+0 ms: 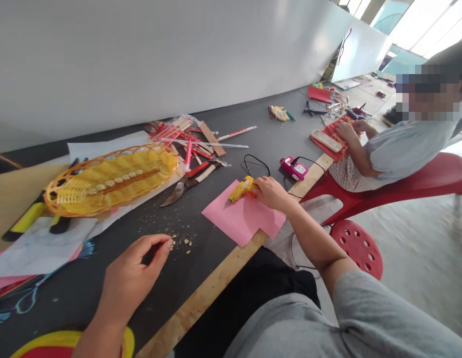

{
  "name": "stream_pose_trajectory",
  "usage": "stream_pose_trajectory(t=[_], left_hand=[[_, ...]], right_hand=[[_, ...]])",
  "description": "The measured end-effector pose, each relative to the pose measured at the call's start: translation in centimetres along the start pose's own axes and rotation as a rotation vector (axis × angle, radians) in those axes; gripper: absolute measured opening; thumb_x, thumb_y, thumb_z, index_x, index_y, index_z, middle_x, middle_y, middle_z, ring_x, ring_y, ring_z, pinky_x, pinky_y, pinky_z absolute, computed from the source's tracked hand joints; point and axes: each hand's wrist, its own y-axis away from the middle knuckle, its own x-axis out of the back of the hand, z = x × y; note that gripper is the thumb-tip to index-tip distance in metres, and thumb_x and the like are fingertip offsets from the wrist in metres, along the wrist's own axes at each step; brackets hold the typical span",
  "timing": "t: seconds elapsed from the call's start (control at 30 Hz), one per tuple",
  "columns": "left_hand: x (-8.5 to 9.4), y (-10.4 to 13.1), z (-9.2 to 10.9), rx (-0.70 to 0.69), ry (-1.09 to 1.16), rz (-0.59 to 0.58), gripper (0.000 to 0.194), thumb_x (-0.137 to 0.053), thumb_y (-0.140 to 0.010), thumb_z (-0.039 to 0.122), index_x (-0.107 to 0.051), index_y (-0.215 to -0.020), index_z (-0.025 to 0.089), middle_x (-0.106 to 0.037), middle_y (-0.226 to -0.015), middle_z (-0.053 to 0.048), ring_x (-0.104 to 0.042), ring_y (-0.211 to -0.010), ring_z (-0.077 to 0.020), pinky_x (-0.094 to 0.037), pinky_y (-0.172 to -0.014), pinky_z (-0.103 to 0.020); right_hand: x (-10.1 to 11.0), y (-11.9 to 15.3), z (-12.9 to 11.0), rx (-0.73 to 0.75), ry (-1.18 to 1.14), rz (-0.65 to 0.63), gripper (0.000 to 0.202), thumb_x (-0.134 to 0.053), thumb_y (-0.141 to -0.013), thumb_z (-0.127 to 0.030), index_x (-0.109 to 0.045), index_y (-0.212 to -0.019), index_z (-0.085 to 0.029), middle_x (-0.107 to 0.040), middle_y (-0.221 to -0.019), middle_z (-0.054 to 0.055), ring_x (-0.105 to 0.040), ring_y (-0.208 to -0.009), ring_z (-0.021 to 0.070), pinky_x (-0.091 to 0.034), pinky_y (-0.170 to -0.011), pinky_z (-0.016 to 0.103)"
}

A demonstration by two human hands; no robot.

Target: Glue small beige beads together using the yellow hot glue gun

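Note:
My right hand [271, 193] is closed round the orange-trigger end of a yellow glue gun [241, 190]. The gun's nozzle points left and down over a pink sheet of paper [231, 221] at the table's front edge. My left hand [132, 276] is in a pinch above the dark table, thumb and forefinger together at a small pale piece [173, 243]. A few similar pale bits [187, 242] lie just right of the fingertips, with finer crumbs behind them. Pruning shears [179, 191] with a red handle lie between the crumbs and the stick pile.
A yellow woven basket [115, 181] bearing a row of pale pieces stands at the left on papers. Behind are red and wooden sticks [193, 139]. A magenta power box [294, 169] is at the right. Another person [380, 154] sits farther right beside a red stool [357, 246].

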Motion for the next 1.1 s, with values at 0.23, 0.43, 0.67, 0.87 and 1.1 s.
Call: stream_pose_trajectory(t=[0.23, 0.43, 0.67, 0.87, 1.1], left_hand=[[-0.1, 0.0, -0.3, 0.069, 0.045, -0.033, 0.02, -0.059, -0.084, 0.045, -0.07, -0.084, 0.028, -0.078, -0.084, 0.0, -0.069, -0.069, -0.0185, -0.052, -0.061, -0.026], [-0.4, 0.1, -0.4, 0.104, 0.092, -0.005, 0.017, -0.063, -0.081, 0.042, -0.072, -0.083, 0.027, -0.077, -0.081, 0.001, -0.068, -0.066, -0.0174, -0.053, -0.064, -0.025], [0.8, 0.3, 1.7, 0.294, 0.293, 0.058, 0.023, -0.064, -0.082, 0.042, -0.076, -0.091, 0.024, -0.079, -0.09, -0.003, -0.07, -0.077, -0.0196, -0.054, -0.069, -0.027], [0.5, 0.8, 3.3, 0.46, 0.651, 0.087, 0.028, -0.075, -0.077, 0.044, -0.078, -0.093, 0.022, -0.076, -0.08, -0.005, -0.064, -0.067, -0.017, -0.052, -0.063, -0.027], [-1.6, 2.2, 5.4, 0.623, 1.091, 0.151, 0.027, -0.086, -0.066, 0.033, -0.079, -0.086, 0.017, -0.075, -0.078, -0.005, -0.059, -0.063, -0.0117, -0.048, -0.06, -0.025]], right_hand=[[1.9, 0.3, 0.2, -0.012, -0.237, 0.097, 0.018, -0.051, -0.098, -0.024, -0.063, -0.11, -0.017, -0.071, -0.105, 0.008, -0.065, -0.091, 0.0174, -0.046, -0.078, 0.028], [4.3, 0.5, -0.3, 0.079, -0.806, 0.039, 0.039, -0.068, -0.086, -0.05, -0.063, -0.102, -0.015, -0.057, -0.071, -0.004, -0.043, -0.055, 0.008, -0.033, -0.05, 0.022], [5.0, 1.9, -1.0, 0.111, -0.774, -0.059, 0.032, -0.076, -0.08, -0.045, -0.068, -0.096, -0.018, -0.065, -0.073, 0.001, -0.056, -0.062, 0.0141, -0.044, -0.052, 0.026], [4.7, 1.9, -2.4, 0.274, -0.847, -0.305, 0.026, -0.068, -0.087, -0.04, -0.069, -0.096, -0.016, -0.073, -0.086, 0.008, -0.069, -0.074, 0.018, -0.059, -0.063, 0.03], [1.6, 1.1, -4.2, 0.476, -1.041, -0.474, 0.03, -0.066, -0.091, -0.039, -0.064, -0.109, -0.016, -0.07, -0.103, 0.009, -0.064, -0.072, 0.0119, -0.058, -0.063, 0.026]])
